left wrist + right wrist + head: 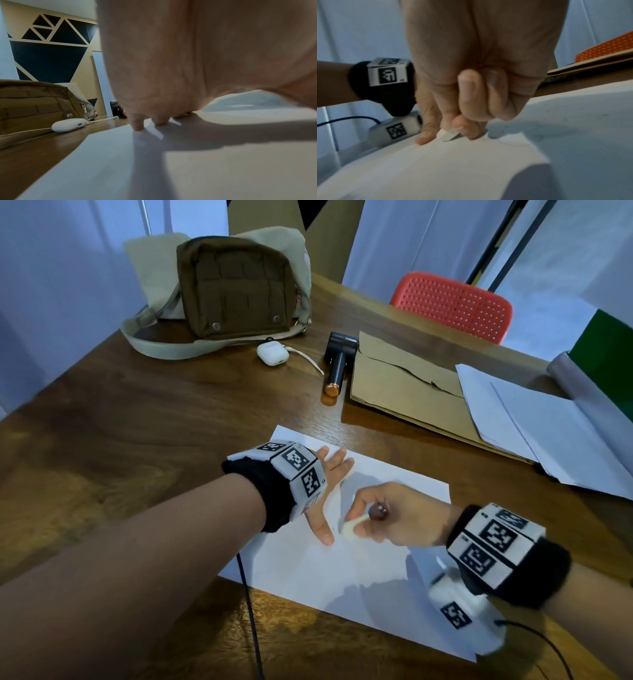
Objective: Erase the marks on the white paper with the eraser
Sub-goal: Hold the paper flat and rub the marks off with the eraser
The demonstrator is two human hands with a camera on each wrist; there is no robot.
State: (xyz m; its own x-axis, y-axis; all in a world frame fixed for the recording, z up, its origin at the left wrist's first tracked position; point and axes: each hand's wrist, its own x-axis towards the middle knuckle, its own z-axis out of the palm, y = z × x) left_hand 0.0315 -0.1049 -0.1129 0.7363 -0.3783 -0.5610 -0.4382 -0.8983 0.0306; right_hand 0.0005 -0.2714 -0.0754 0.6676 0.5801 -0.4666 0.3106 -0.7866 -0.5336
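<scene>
The right hand (400,517) pinches the eraser (351,528) with its tip down on the white paper (308,570), just beside the thumb of the left hand (329,494), which lies flat and spread, pinning the sheet.

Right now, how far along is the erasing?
Done: most of the paper looks clean. In hand: right hand pinches the eraser onto the sheet; left hand holds it flat. Left: a tiny mark by the eraser; others too faint to tell.
</scene>
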